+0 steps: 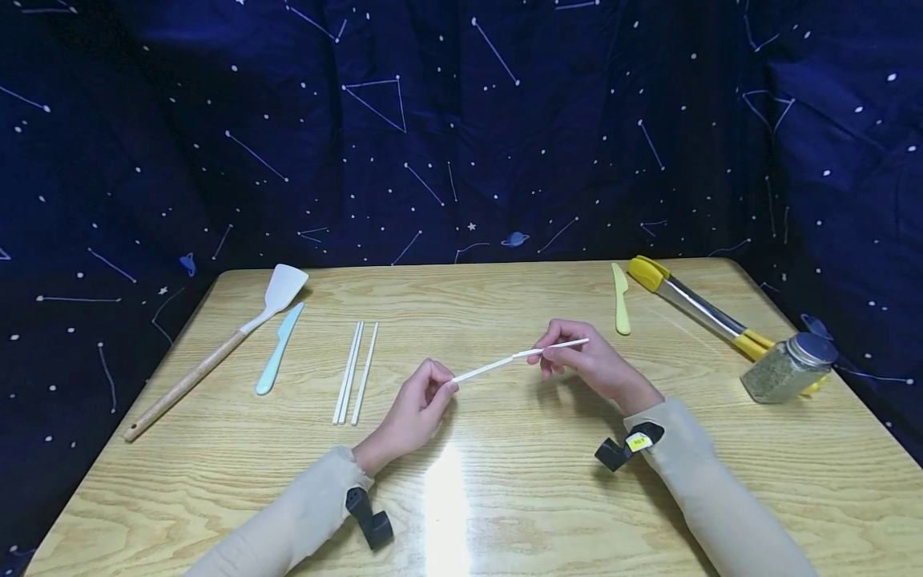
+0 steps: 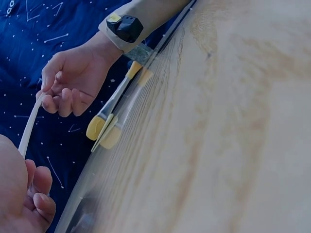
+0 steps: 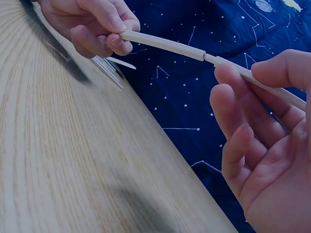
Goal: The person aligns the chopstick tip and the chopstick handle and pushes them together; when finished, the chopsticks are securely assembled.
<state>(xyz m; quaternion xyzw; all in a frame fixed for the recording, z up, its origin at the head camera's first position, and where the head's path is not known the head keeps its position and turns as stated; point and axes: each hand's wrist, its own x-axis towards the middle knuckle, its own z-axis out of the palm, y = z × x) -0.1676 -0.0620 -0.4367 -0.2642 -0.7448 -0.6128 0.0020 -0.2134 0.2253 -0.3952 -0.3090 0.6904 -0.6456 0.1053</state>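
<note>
My left hand [image 1: 414,407] pinches one section of a white chopstick [image 1: 485,369] between thumb and fingertips, above the table's middle. To its right, my right hand [image 1: 593,367] pinches the other chopstick section [image 1: 575,343] near its inner end. In the right wrist view, the left section [image 3: 165,45] has a hollow end, and a narrower tip on the right section [image 3: 277,90] lies at that opening. Whether the tip is inside cannot be told. The sections meet at a slight angle. Left of my left hand, three white chopsticks [image 1: 365,373] lie side by side on the table.
At the left lie a white spatula [image 1: 209,373] with a wooden handle and a light-blue knife [image 1: 280,349]. A yellow knife [image 1: 621,299], yellow-tipped tongs [image 1: 695,304] and a tilted-looking spice jar [image 1: 789,369] occupy the right of the wooden table [image 1: 505,497].
</note>
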